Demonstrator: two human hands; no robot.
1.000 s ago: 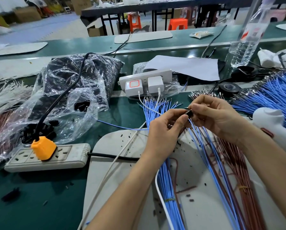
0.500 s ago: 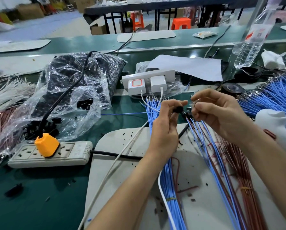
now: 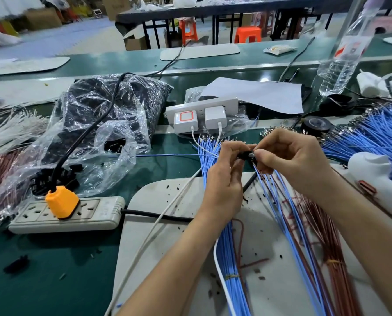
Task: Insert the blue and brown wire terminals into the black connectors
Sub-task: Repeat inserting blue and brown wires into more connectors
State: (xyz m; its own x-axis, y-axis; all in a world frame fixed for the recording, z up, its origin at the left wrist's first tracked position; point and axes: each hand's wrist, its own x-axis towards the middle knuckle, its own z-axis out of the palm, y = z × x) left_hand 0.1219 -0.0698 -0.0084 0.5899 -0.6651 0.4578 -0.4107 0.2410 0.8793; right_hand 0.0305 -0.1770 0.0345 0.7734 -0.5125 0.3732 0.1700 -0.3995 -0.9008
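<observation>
The black connector [image 3: 248, 154] sat raised above the green bench, in the middle of the scene, caught between the two hands. The left hand [image 3: 224, 179] pinched it from the left with thumb and forefinger, the other fingers curled below. The right hand [image 3: 290, 160] met it from the right, thumb and forefinger pressed together on the wire ends right at the connector's edge. From that pinch a thin fan of blue wires [image 3: 279, 201] trailed toward the near right over the grey mat [image 3: 167, 224]; darker strands ran among them, though I could not tell which strand was at the connector's opening.

The connector looked small, dark and blocky, mostly hidden by fingertips. The wires were slim, with metal terminals at their far ends.

One connector showed in the hands. More lay heaped, too many to count, in the clear plastic bag [image 3: 104, 115] at the far left. A tied blue bundle [image 3: 231, 258] lay under the left wrist, a tied bundle of brown wires [image 3: 329, 247] lay under the right forearm, and a further blue heap [image 3: 372, 137] lay at the far right. There were two power strips: a grey one [image 3: 94, 215] carrying one orange plug [image 3: 61, 201], and a white one [image 3: 202, 106] carrying two chargers. One water bottle [image 3: 345, 53] leaned at the far right, with one tape roll [image 3: 315, 124] nearer.
</observation>
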